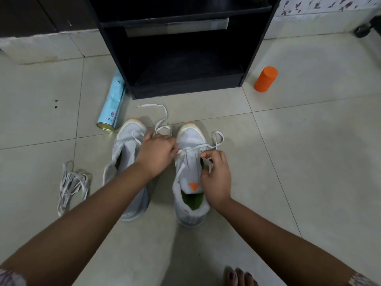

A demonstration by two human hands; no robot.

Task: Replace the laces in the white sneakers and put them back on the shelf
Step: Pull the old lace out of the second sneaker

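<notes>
— Two white sneakers: where do they stand?
— Side by side on the tiled floor [309, 141], toes toward the black shelf [185, 90] and just short of it. The left sneaker [127, 139] is partly under the left forearm. The right sneaker [190, 137] shows a green insole and an orange tab on its tongue.
— And the hands?
— Both are at the right sneaker. The left grip [155, 153] has its fingers curled and pinches the lace [166, 113] at the shoe's left eyelets. The right grip [216, 178] pinches the same lace between thumb and forefinger at the right edge of the tongue.
— How far is the lace in?
— It crosses only the eyelets nearest the toe. One end loops out on the floor to the right, and another stretch trails between the two toes toward the shelf.
— Anything else?
— A bundle of loose laces [72, 182] lies left of the left sneaker, apart from it. A pale blue spray can [112, 100] lies on its side by the shelf's left corner. An orange bottle [265, 79] stands upright to the shelf's right. Bare toes [239, 275] show at the bottom edge.
</notes>
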